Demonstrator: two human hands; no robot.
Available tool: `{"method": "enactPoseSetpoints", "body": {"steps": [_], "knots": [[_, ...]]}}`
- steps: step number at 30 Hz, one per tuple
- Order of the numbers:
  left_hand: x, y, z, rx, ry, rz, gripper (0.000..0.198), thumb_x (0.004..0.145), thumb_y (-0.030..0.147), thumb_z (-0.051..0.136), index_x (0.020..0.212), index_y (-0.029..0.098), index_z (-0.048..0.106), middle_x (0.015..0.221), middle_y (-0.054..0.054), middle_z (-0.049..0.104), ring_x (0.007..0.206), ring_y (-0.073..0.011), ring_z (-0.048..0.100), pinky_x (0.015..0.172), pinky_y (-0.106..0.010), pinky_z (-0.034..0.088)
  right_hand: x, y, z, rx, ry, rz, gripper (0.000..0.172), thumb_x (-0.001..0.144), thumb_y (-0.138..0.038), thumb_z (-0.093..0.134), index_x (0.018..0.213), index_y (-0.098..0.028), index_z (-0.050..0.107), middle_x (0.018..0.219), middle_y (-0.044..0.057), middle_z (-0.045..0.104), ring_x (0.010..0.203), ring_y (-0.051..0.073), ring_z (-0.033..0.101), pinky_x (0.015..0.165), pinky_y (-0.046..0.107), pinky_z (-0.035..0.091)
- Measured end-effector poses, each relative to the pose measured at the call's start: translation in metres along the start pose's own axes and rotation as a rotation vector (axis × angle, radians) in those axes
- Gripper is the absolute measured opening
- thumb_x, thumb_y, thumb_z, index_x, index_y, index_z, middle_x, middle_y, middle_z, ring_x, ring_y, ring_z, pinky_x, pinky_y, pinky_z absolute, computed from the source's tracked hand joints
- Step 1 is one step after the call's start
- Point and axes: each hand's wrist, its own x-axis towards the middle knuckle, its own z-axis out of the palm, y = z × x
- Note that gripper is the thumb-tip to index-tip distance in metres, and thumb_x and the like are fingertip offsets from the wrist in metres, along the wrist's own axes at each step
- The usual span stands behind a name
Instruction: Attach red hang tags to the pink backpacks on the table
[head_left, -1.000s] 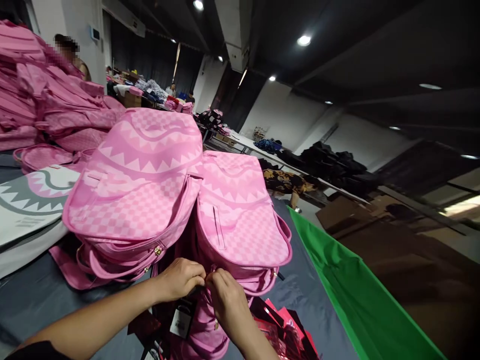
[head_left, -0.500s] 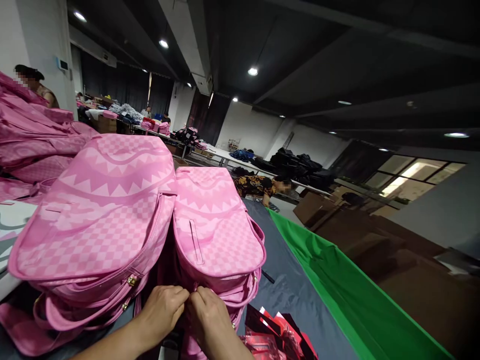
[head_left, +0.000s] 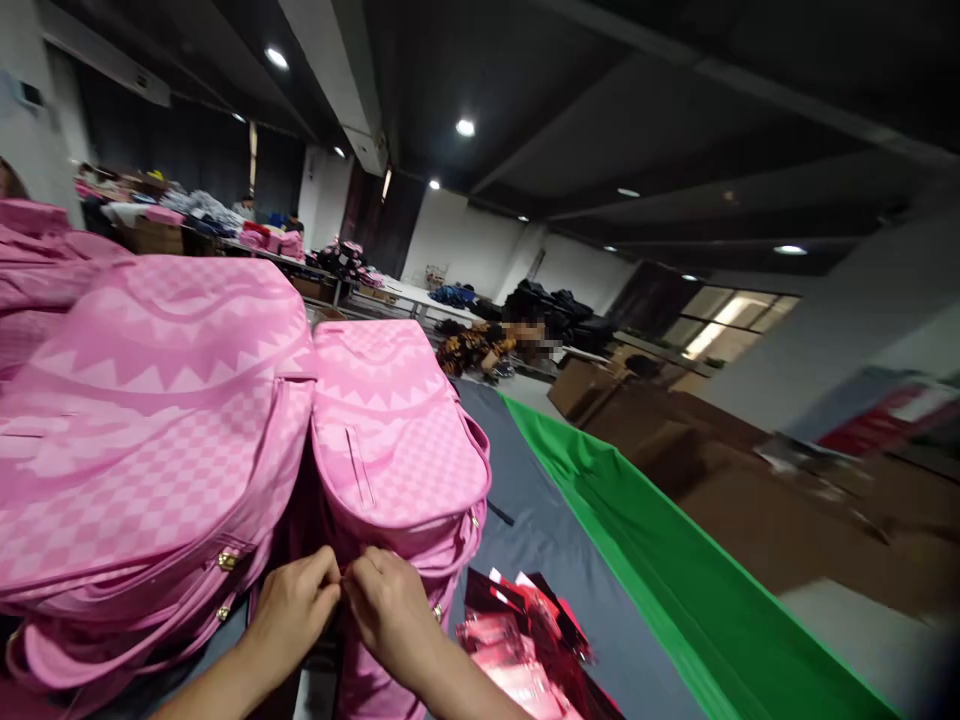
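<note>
Left hand and right hand fingertips pinched together at front of pink backpack; pinched item too small to tell.

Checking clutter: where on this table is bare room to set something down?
Bare: grey cover between the smaller pink backpack and the green cloth. Crowded: the larger backpack fills the left; red packets lie by the right hand.

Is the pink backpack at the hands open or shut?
Cannot tell: left hand and right hand pinch together, hiding the pink backpack's near edge.
</note>
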Motion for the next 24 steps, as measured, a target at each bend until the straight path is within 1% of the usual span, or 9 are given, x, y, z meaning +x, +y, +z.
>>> {"method": "enactPoseSetpoints", "body": {"steps": [2, 5, 9, 11, 13, 15, 18, 22, 24], "knots": [[0.0, 0.003, -0.004, -0.093, -0.029, 0.015, 0.01, 0.087, 0.021, 0.045, 0.081, 0.023, 0.054, 0.072, 0.001, 0.066, 0.066, -0.0163, 0.065, 0.062, -0.024, 0.047, 0.004, -0.006, -0.01, 0.123, -0.035, 0.063, 0.008, 0.088, -0.013, 0.055, 0.093, -0.02, 0.055, 0.083, 0.002, 0.064, 0.074, 0.017, 0.059, 0.065, 0.028, 0.041], [-0.002, 0.003, -0.006, -0.197, -0.096, 0.07, 0.021, 0.093, 0.029, 0.041, 0.083, 0.024, 0.059, 0.076, 0.001, 0.07, 0.069, -0.0161, 0.068, 0.064, -0.023, 0.05, 0.006, -0.007, -0.016, 0.256, -0.04, 0.116, 0.016, 0.09, -0.014, 0.057, 0.104, -0.02, 0.054, 0.09, 0.003, 0.067, 0.079, 0.016, 0.062, 0.069, 0.027, 0.043], [-0.003, -0.001, -0.005, -0.131, -0.024, -0.012, 0.016, 0.088, 0.032, 0.053, 0.079, 0.023, 0.061, 0.07, 0.002, 0.069, 0.063, -0.0161, 0.066, 0.06, -0.023, 0.049, 0.004, -0.007, -0.018, 0.337, -0.03, 0.161, 0.015, 0.089, -0.012, 0.06, 0.1, -0.02, 0.054, 0.088, 0.003, 0.067, 0.079, 0.016, 0.061, 0.071, 0.026, 0.043], [-0.003, -0.003, -0.006, -0.161, -0.021, 0.037, 0.017, 0.089, 0.036, 0.055, 0.087, 0.023, 0.065, 0.079, 0.001, 0.073, 0.069, -0.0167, 0.069, 0.063, -0.023, 0.051, 0.003, -0.009, -0.02, 0.386, 0.005, 0.193, 0.013, 0.09, -0.013, 0.059, 0.099, -0.02, 0.054, 0.089, 0.003, 0.066, 0.08, 0.016, 0.061, 0.071, 0.025, 0.044], [-0.003, -0.005, -0.009, -0.195, -0.051, 0.116, 0.022, 0.093, 0.038, 0.051, 0.097, 0.023, 0.068, 0.089, 0.0, 0.076, 0.077, -0.0162, 0.072, 0.068, -0.021, 0.053, 0.003, -0.01, -0.021, 0.406, 0.027, 0.202, 0.011, 0.091, -0.013, 0.058, 0.098, -0.02, 0.054, 0.09, 0.004, 0.066, 0.081, 0.016, 0.061, 0.073, 0.025, 0.045], [-0.002, -0.004, -0.012, -0.153, -0.046, 0.138, 0.023, 0.094, 0.037, 0.05, 0.095, 0.024, 0.07, 0.089, 0.002, 0.076, 0.076, -0.015, 0.072, 0.066, -0.02, 0.052, 0.003, -0.012, -0.022, 0.4, 0.03, 0.204, 0.009, 0.092, -0.014, 0.057, 0.098, -0.02, 0.054, 0.09, 0.004, 0.066, 0.082, 0.017, 0.061, 0.074, 0.026, 0.046], [0.001, -0.003, -0.016, -0.037, -0.014, 0.126, 0.021, 0.091, 0.041, 0.058, 0.089, 0.023, 0.068, 0.081, 0.003, 0.075, 0.066, -0.014, 0.07, 0.057, -0.02, 0.049, 0.001, -0.014, -0.02, 0.412, 0.057, 0.237, 0.007, 0.093, -0.015, 0.056, 0.097, -0.02, 0.053, 0.089, 0.004, 0.066, 0.082, 0.017, 0.061, 0.075, 0.026, 0.046], [0.002, -0.002, -0.019, 0.004, -0.059, 0.288, 0.029, 0.096, 0.043, 0.049, 0.1, 0.022, 0.069, 0.092, 0.001, 0.077, 0.073, -0.0146, 0.072, 0.064, -0.021, 0.052, -0.003, -0.016, -0.016, 0.447, 0.133, 0.22, 0.005, 0.095, -0.018, 0.057, 0.099, -0.018, 0.053, 0.092, 0.005, 0.066, 0.083, 0.016, 0.06, 0.076, 0.025, 0.046], [0.002, -0.001, -0.021, 0.086, -0.023, 0.301, 0.029, 0.096, 0.042, 0.049, 0.096, 0.022, 0.07, 0.09, 0.001, 0.076, 0.072, -0.0152, 0.071, 0.061, -0.022, 0.05, -0.004, -0.017, -0.015, 0.458, 0.157, 0.216, 0.005, 0.095, -0.017, 0.057, 0.098, -0.018, 0.053, 0.093, 0.005, 0.065, 0.084, 0.016, 0.06, 0.076, 0.025, 0.045]]}}
